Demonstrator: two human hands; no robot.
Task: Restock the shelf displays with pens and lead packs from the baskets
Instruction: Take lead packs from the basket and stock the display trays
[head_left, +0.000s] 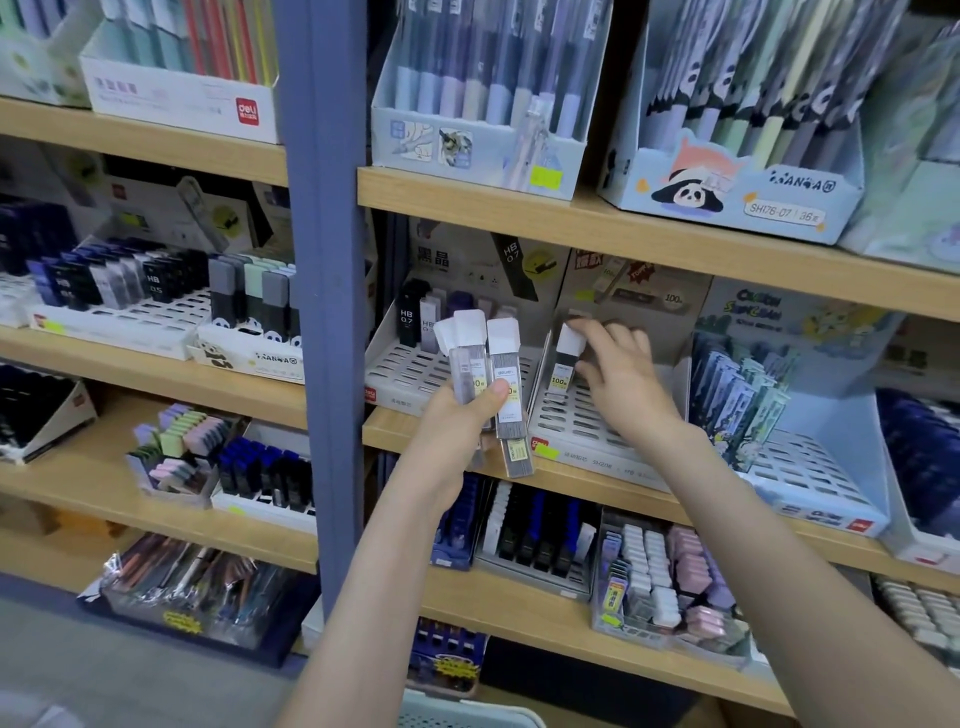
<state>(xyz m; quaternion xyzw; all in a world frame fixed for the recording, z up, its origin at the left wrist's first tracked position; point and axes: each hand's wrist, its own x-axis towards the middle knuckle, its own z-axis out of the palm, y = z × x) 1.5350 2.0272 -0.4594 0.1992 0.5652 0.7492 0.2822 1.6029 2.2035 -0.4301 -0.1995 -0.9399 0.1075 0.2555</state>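
Through the head camera, your left hand (460, 423) grips a bundle of lead packs (498, 374) with the thumb curled across their fronts, holding them just in front of the wooden shelf (597, 480). Your right hand (623, 379) pinches a single lead pack (565, 364) at its white cap. That pack stands upright in the slotted display tray (576, 431). A basket (452, 716) rim shows at the bottom edge.
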